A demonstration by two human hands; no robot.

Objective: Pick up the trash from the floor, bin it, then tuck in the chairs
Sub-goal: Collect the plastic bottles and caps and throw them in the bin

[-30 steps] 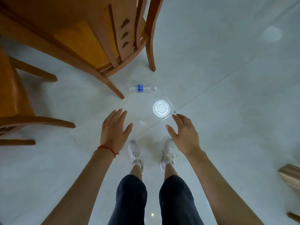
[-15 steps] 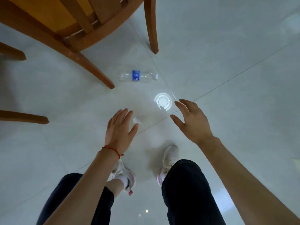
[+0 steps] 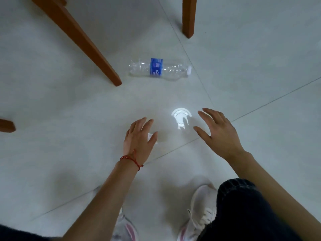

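An empty clear plastic bottle (image 3: pixel 159 69) with a blue label lies on its side on the pale tiled floor, cap to the right. A small white scrap of paper (image 3: pixel 150 137) lies nearer me, partly hidden under my left hand (image 3: pixel 139 141), which hovers over it with fingers spread. My right hand (image 3: pixel 218 133) is also spread and holds nothing, a little right of a bright round light reflection (image 3: pixel 180 117) on the floor.
Wooden chair legs stand close by: a slanted one (image 3: pixel 83 42) just left of the bottle, a straight one (image 3: pixel 189 16) behind it, and a leg end (image 3: pixel 6 125) at the left edge. My white shoes (image 3: pixel 202 213) and dark trousers fill the bottom.
I have crouched lower, so the floor, the bottle and the scrap look larger and closer. Both hands have come down toward the floor; my left hand now covers part of the scrap.
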